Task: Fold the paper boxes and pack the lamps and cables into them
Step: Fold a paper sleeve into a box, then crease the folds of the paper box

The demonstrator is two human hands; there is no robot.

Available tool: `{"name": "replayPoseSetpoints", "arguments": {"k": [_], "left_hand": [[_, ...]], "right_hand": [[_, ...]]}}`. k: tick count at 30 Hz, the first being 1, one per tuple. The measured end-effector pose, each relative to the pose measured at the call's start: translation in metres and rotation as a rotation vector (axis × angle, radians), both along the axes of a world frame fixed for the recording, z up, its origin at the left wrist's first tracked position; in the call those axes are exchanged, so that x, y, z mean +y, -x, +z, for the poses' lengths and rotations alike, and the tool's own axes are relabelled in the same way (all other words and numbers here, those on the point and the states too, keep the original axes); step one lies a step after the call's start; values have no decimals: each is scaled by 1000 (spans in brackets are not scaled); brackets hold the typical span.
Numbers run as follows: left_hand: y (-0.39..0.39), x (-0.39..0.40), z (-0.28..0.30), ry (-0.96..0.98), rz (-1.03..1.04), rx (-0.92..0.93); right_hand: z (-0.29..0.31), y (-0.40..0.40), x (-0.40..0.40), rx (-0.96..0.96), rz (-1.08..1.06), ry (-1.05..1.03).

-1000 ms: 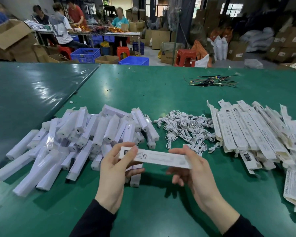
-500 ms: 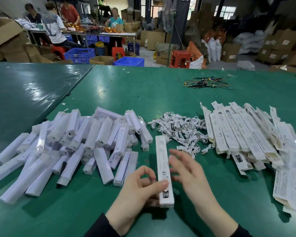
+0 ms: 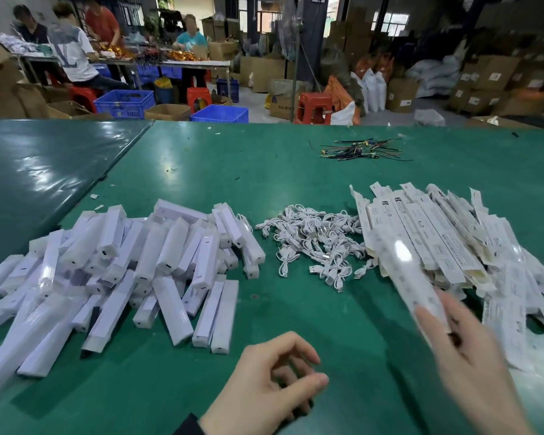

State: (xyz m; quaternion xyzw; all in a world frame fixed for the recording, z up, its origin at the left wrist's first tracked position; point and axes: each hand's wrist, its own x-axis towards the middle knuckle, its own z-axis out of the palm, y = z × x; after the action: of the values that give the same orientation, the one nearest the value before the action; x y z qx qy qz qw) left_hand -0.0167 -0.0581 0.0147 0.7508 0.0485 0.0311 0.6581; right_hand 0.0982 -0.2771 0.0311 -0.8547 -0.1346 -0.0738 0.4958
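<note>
The folded paper box [image 3: 412, 274] has swung from between both hands to the right, where the right hand [image 3: 465, 350], blurred, holds it in its fingers [image 3: 429, 321] over the stack of flat boxes [image 3: 453, 243]. The left hand [image 3: 264, 387] now hangs loosely curled, holding nothing, above the green tabletop [image 3: 264, 171]. Beyond lie the white lamps [image 3: 123, 262] at left and the cables [image 3: 311, 243] in the middle.

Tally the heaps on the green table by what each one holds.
Lamps: 1 heap
Cables: 1 heap
Flat boxes: 1 heap
Dark wires: 1 heap
Total: 4 heaps
</note>
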Motion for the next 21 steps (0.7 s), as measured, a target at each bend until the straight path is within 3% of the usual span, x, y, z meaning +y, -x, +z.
{"name": "replayPoseSetpoints", "arguments": {"k": [2, 4, 6, 10, 12, 15, 21], "left_hand": [[0, 4, 0, -17, 82, -77], [0, 6, -2, -103, 181, -165], [-2, 8, -2, -206, 292, -259], [-5, 17, -3, -470, 477, -436], [-5, 22, -4, -501, 528, -469], [-5, 24, -3, -445, 549, -472], [-4, 23, -3, -516, 507, -455]], "right_hand": [[14, -13, -29, -44, -227, -35], [17, -21, -57, 18, -320, -35], [8, -18, -73, -12, -275, 105], [-2, 3, -64, -262, -164, 469], [-4, -16, -73, -292, -174, 573], [0, -48, -88, -169, -236, 477], [-16, -94, -67, -67, -110, 420]]}}
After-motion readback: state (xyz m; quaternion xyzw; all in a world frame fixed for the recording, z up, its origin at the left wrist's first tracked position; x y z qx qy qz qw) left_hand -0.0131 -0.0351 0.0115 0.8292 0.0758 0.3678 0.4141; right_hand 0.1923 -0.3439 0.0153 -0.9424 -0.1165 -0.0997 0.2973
